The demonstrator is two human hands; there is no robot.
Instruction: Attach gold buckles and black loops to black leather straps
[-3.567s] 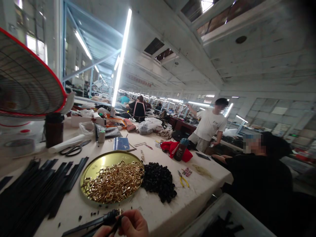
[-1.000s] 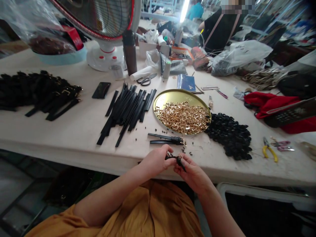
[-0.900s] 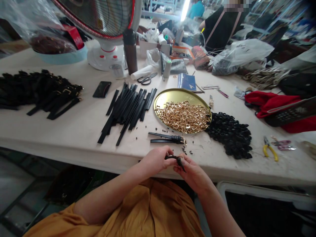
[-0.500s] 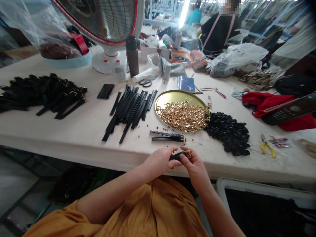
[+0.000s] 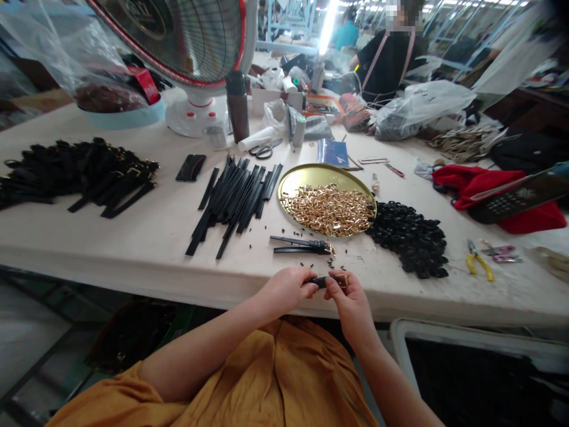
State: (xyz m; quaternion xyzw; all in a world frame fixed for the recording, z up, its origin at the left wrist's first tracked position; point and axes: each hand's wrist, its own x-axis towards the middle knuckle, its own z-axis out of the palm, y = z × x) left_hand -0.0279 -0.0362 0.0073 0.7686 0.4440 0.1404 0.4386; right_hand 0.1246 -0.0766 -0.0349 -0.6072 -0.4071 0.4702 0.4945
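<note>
Between both hands, at the table's front edge, is a short black strap (image 5: 320, 281) with a gold buckle (image 5: 343, 280) at its right end. My left hand (image 5: 291, 289) pinches the strap's left part. The thumb of my right hand (image 5: 351, 296) presses on the strap close to the buckle, with its fingers behind. Just beyond my hands lie finished-looking black buckled straps (image 5: 302, 244), side by side. Several tiny black bits (image 5: 329, 264) are scattered near them. Past those stands a round gold tray (image 5: 293, 175) with a heap of small gold metal pieces (image 5: 331, 210).
Right of the tray lies a pile of black loops (image 5: 409, 240), then yellow-handled pliers (image 5: 480, 261). On the left are loose black strips (image 5: 235, 198), a phone (image 5: 191, 168) and a heap of buckled straps (image 5: 89, 172). A fan (image 5: 195, 112), scissors (image 5: 265, 149) and a blue booklet (image 5: 333, 153) sit farther back.
My left fingers have closed in on the strap, which now lies straighter between my hands. The buckle shows more fully at my right fingertips. The view has shifted slightly.
</note>
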